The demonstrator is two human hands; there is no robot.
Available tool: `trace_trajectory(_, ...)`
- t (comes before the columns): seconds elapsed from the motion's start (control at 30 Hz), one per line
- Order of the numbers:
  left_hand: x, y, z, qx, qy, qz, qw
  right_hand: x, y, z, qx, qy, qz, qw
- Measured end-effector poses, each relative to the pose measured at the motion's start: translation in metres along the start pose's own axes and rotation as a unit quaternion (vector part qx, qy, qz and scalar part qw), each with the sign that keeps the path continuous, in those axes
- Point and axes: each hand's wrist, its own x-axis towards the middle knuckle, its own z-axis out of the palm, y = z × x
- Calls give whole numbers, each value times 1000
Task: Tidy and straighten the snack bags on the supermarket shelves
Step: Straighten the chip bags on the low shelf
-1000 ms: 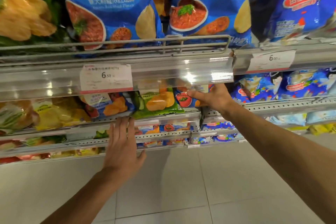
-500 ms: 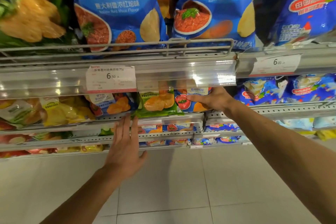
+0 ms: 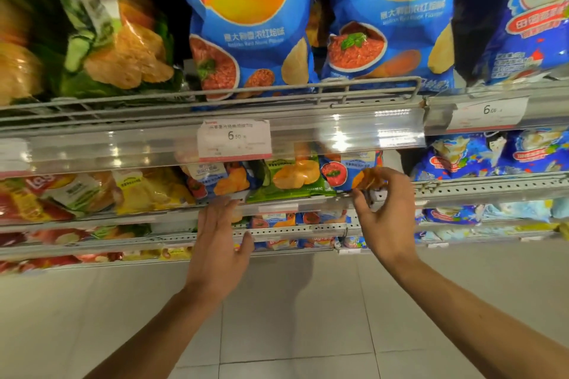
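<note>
Right hand (image 3: 388, 212) is pinching the small blue bag (image 3: 348, 171) at its lower right corner. Left hand (image 3: 220, 234) is hovering flat, fingers straight, gripping nothing, near the shelf edge (image 3: 286, 208).

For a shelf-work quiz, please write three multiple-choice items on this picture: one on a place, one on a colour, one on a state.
1. Where does the green bag lie?
A. between two blue bags
B. on the floor
C. on the top shelf

2. What colour are the two large bags above the 6.50 price tag?
A. red
B. blue
C. yellow

3. What does the right hand do?
A. hangs idle
B. lies flat on the floor
C. pinches the blue bag

Answers: 1 A, blue bags flank it; 2 B, blue fronts; 3 C, fingers curl on its corner.
</note>
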Motion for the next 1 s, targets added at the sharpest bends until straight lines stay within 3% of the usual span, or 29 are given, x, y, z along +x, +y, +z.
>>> trace_trajectory(0.17, 21, -16, -25, -83, 109, -36, 990, -7, -40, 44, 45, -61, 1, 997)
trace_trajectory(0.27, 49, -30, -34, -156, 127, -88, 976, 8, -58, 69, 57, -93, 36, 993)
trace_trajectory(0.37, 70, -46, -36, -200, 90, -156, 963, 27, -65, 90, 23, -142, 74, 987)
trace_trajectory(0.47, 86, -58, -37, -261, 44, -135, 955, 40, -68, 104, -18, -169, 87, 982)
trace_trajectory(0.7, 112, -80, -31, -319, -23, -138, 937, 58, -63, 110, 34, -241, 136, 960)
trace_trajectory(0.87, 118, -86, -24, -343, -49, -190, 919, 53, -54, 115, 17, -224, 157, 962)
trace_trajectory(1.0, 119, -90, -22, -320, -50, -206, 924, 41, -52, 120, 20, -169, 152, 974)
